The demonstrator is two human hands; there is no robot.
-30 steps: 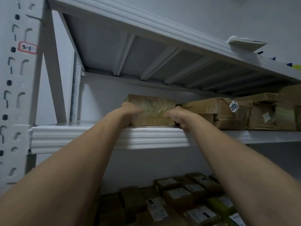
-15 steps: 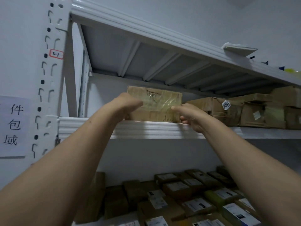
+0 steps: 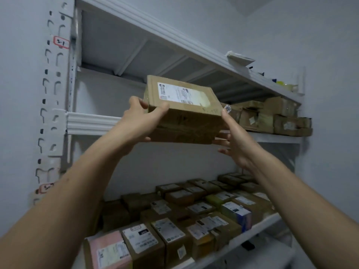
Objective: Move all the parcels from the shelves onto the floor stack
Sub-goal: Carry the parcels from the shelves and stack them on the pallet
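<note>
Nearest us, a lower white metal shelf (image 3: 260, 227) carries rows of labelled brown cardboard parcels (image 3: 174, 235), with a pink parcel (image 3: 105, 247) at the front. Above them, our left hand (image 3: 138, 121) grips the left end of a flat brown cardboard box (image 3: 186, 121) bearing a white shipping label, thumb clamped over its top corner and fingers curled beneath. Our right hand (image 3: 235, 144) holds the right end, thumb up along the edge and fingers under the base. The box hangs tilted in the air, in front of the white middle shelf (image 3: 91, 123), where more taped brown boxes (image 3: 272, 117) sit farther right.
</note>
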